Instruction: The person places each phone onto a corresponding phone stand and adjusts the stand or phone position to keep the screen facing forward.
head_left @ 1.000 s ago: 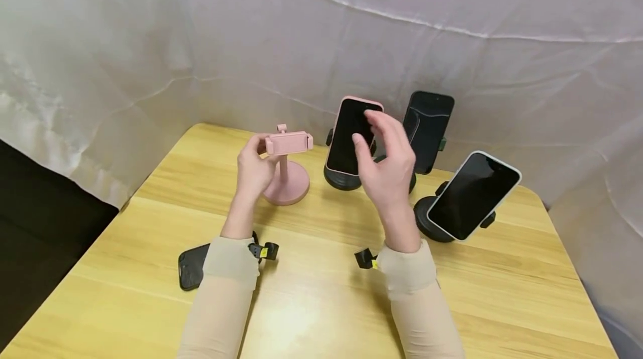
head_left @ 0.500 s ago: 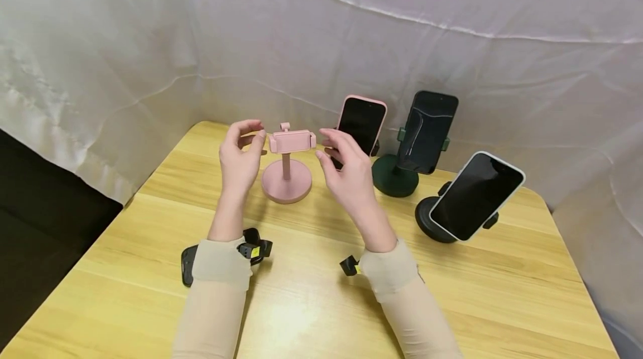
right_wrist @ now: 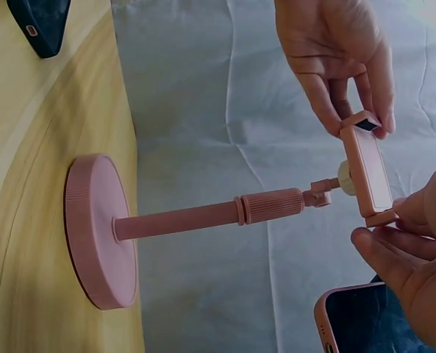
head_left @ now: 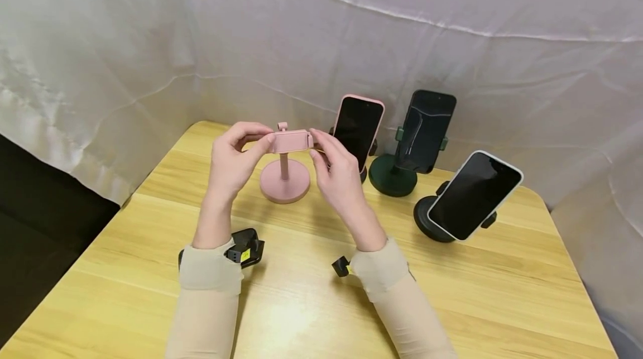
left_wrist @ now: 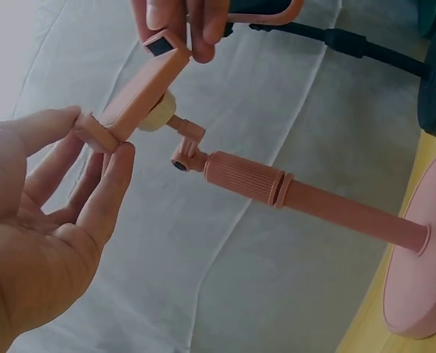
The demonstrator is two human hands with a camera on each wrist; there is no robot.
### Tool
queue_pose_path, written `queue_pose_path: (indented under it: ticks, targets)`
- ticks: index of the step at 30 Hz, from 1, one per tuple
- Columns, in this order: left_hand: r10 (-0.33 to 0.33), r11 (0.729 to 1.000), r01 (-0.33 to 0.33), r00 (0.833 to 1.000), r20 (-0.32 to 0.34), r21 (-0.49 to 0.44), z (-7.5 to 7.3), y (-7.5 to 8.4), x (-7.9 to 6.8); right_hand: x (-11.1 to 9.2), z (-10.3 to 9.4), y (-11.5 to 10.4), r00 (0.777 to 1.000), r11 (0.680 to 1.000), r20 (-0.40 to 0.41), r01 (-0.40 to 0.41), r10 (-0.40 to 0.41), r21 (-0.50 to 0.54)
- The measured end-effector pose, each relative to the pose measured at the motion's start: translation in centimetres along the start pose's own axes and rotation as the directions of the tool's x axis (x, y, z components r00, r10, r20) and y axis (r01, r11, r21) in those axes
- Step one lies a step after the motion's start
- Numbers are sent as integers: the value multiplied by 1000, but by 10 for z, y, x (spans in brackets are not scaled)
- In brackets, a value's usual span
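Note:
A pink phone stand (head_left: 284, 180) stands upright on its round base, with a clamp head (head_left: 291, 141) on top. My left hand (head_left: 231, 161) pinches the left end of that clamp between thumb and fingers, as the left wrist view shows on the clamp's end piece (left_wrist: 96, 134). At the opposite end my right hand (head_left: 339, 172) pinches the other end piece (right_wrist: 381, 218) with thumb and fingertips. No phone sits in this clamp. A ribbed collar (right_wrist: 273, 207) and a small joint lie between clamp and pole.
Right of the pink stand, phones sit in stands: a pink-cased phone (head_left: 358, 130), a black phone (head_left: 427, 131) on a dark green stand (head_left: 393, 176), and a white-edged phone (head_left: 474, 196). A dark phone (head_left: 251, 236) lies on the table partly under my left wrist. A grey cloth (head_left: 321, 41) hangs behind.
My right hand has come left from in front of the phones to the clamp's right end. My left hand came off the clamp, then took hold of its left end again.

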State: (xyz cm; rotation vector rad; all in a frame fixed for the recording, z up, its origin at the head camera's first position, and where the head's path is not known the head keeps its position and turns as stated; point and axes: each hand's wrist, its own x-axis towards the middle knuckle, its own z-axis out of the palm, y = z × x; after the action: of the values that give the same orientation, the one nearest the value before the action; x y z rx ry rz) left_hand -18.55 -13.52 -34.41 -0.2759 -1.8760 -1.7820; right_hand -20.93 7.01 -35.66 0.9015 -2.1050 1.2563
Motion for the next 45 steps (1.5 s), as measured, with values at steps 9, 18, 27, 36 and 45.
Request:
queue_pose_path:
  ticks: [9,18,27,36,45]
  targets:
    - [12,999,-13,1000,21,42,-6,2,-1,-2,11,-1,995,994,19,-98,97,47]
    - [5,998,-6,1000,21,70,-4,3,-3,-2,16,5,996,1000,-87,28,-28,-9]
    - [-28,992,26,1000,14,122,-5,5,-5,-3,18,6,993,998,-101,53,-55,-27]
    - [-38,961,20,997,61,276,-10,12,-6,0,19,9,993,998,-101,58,-60,-26]
    - [-17,916,-16,997,79,401,-24,15,-17,1,20,13,994,998,-94,56,-59,-39]
